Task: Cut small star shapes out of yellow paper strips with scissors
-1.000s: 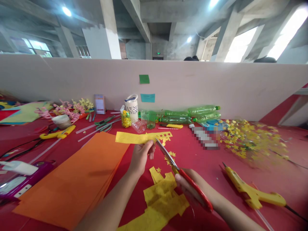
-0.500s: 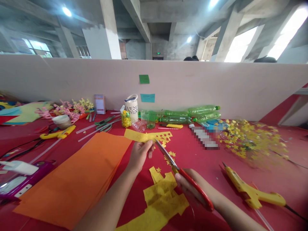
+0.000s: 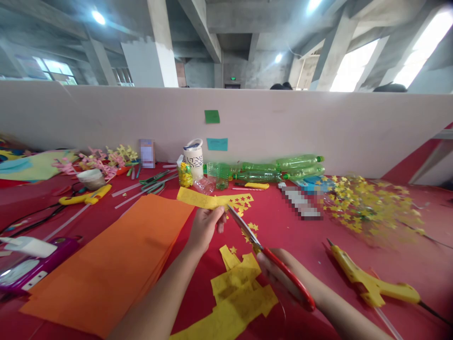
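My left hand [image 3: 207, 227] pinches a yellow paper strip [image 3: 196, 198] between thumb and fingers near the middle of the view. Red-handled scissors [image 3: 279, 264] are in my right hand [image 3: 278, 267], their blades pointing up and left to the strip's edge beside my left thumb. The blades look nearly together at the paper. Behind them lies a yellow piece with star-shaped holes [image 3: 244, 199], and small yellow stars [image 3: 252, 227] are scattered under the blades. Yellow paper scraps [image 3: 237, 283] overlap on the red table [image 3: 300, 293] between my forearms.
Orange sheets [image 3: 113, 259] lie at the left, by a purple power strip [image 3: 67, 248]. One yellow glue gun [image 3: 375, 283] rests at right, another [image 3: 87, 196] at left. Green bottles [image 3: 262, 175] and a white cup [image 3: 193, 160] stand or lie by the partition [image 3: 247, 123]. Gold star decorations [image 3: 368, 203] spread at right.
The free left end of the yellow strip has shifted slightly left and up. Both hands keep nearly the same place, and the scissor handles have moved very slightly.
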Demonstrator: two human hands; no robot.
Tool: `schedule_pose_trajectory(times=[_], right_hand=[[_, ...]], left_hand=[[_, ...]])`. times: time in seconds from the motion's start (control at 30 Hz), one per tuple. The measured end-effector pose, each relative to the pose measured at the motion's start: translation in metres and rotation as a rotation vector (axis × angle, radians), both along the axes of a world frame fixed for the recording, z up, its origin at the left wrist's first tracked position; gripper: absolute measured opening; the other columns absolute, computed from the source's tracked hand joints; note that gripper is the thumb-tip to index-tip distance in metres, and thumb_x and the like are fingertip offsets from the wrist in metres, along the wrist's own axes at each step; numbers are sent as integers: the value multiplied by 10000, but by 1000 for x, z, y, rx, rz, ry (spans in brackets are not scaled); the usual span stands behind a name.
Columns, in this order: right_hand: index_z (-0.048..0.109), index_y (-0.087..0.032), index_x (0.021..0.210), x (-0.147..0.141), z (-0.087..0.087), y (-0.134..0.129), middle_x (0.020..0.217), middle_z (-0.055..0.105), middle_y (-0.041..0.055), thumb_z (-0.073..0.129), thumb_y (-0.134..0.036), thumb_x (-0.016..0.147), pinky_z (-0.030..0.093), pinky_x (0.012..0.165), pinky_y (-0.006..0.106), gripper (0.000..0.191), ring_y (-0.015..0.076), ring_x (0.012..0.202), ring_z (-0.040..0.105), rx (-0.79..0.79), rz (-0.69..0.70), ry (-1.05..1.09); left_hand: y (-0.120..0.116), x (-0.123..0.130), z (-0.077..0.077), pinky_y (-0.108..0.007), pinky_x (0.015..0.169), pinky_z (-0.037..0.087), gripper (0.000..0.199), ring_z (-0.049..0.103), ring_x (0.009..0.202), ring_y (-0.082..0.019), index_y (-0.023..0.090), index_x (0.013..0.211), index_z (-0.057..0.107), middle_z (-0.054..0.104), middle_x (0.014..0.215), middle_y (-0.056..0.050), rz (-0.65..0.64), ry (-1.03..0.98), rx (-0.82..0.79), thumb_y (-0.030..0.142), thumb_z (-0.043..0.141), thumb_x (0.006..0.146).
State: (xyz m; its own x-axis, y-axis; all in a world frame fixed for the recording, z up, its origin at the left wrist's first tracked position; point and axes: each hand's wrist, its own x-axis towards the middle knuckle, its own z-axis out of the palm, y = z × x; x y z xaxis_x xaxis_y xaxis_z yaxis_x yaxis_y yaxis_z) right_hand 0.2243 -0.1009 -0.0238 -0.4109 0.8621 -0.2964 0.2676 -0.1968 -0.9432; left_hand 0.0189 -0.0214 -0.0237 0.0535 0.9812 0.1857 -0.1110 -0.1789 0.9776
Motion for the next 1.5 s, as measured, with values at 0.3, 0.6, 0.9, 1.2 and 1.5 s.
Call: schedule_pose_trajectory(times=[0.3, 0.6, 0.9, 1.2, 1.5], right_hand=[[339, -206, 609, 0, 0, -1, 406, 308, -93, 444, -719, 809, 190, 330, 167, 561, 37, 324, 272, -19, -10, -39], [345, -200, 606, 0, 1, 1, 429, 323, -91, 506, -693, 796, 241, 337, 156, 552, 31, 325, 308, 26, -24, -73], [398, -191, 662, -1, -7, -3, 402, 339, -100, 413, -687, 850, 237, 352, 165, 531, 32, 311, 301, 24, -4, 12], [390, -190, 627, -7, -2, -5, 407, 348, -90, 416, -737, 809, 217, 351, 172, 577, 34, 324, 295, 50, -1, 37], [364, -198, 614, -13, 7, -8, 429, 321, -92, 395, -799, 757, 174, 319, 167, 618, 24, 321, 262, -5, -96, -7]], left_hand=[[2, 1, -2, -228, 469, 333, 359, 440, 379, -83, 153, 532, 579, 488, 388, 27, 11, -17, -6, 349, 562, 832], [1, 1, -3, -234, 468, 339, 353, 439, 381, -80, 152, 549, 600, 506, 418, 22, -14, -60, 5, 355, 568, 835], [-13, 13, -6, -233, 529, 404, 349, 493, 472, -103, 164, 600, 628, 533, 471, 18, 129, -43, -44, 432, 583, 819], [-25, 26, -4, -228, 551, 425, 394, 523, 523, -119, 175, 596, 604, 533, 491, 12, 197, 10, -95, 496, 554, 819], [-24, 26, -4, -244, 562, 437, 380, 533, 515, -130, 180, 610, 616, 533, 480, 11, 171, -15, -112, 487, 549, 824]])
